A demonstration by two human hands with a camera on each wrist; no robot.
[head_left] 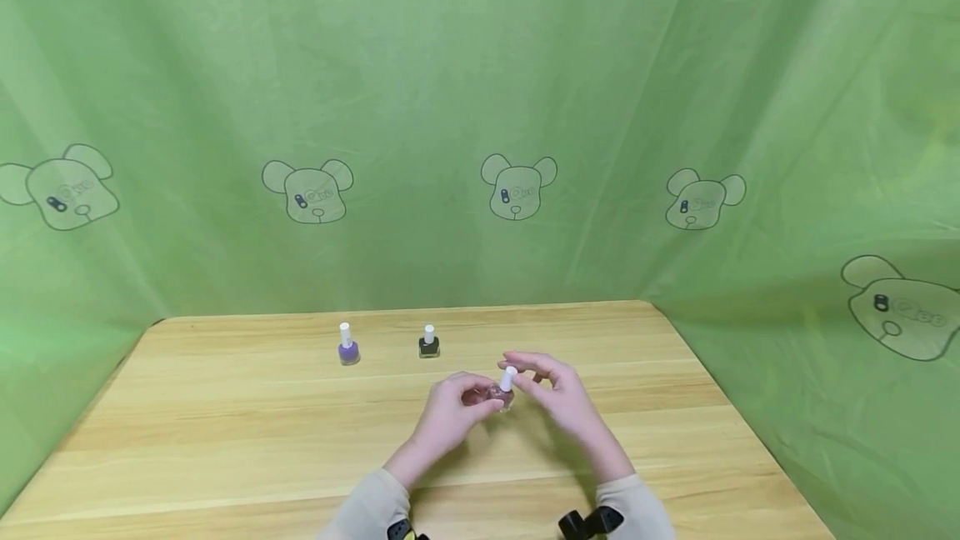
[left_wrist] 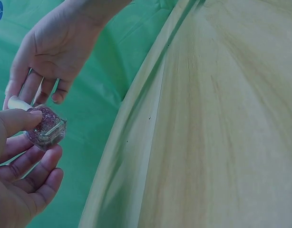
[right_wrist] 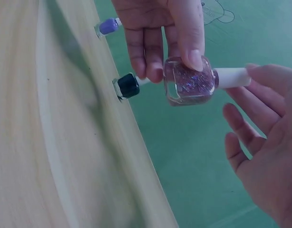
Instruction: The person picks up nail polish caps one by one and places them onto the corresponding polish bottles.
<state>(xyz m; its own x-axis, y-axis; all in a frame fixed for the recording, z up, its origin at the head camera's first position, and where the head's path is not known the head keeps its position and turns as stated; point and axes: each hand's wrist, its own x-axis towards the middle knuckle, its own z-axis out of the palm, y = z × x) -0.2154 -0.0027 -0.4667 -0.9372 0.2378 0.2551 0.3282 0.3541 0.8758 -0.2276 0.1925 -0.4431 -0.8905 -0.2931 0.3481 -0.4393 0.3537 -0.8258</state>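
Note:
A glittery pink nail polish bottle point(right_wrist: 189, 88) with a white cap point(right_wrist: 231, 77) is held above the table. My left hand point(head_left: 454, 408) grips its glass body, the thumb on the near face and the fingers behind it. From the other side, my right hand point(head_left: 564, 398) pinches the end of the cap between thumb and forefinger, its other fingers loosely bent. Seen from the right wrist, the bottle lies sideways; the head view has its cap tilted upward. Further back stand a purple nail polish bottle point(head_left: 348, 352) and a dark one point(head_left: 429, 347), both white-capped and upright.
Under the hands is a light wooden table point(head_left: 247, 432). A green curtain point(head_left: 420, 107) printed with bear heads hangs behind it and along its sides. The purple and dark bottles stand near the far edge, left of the hands.

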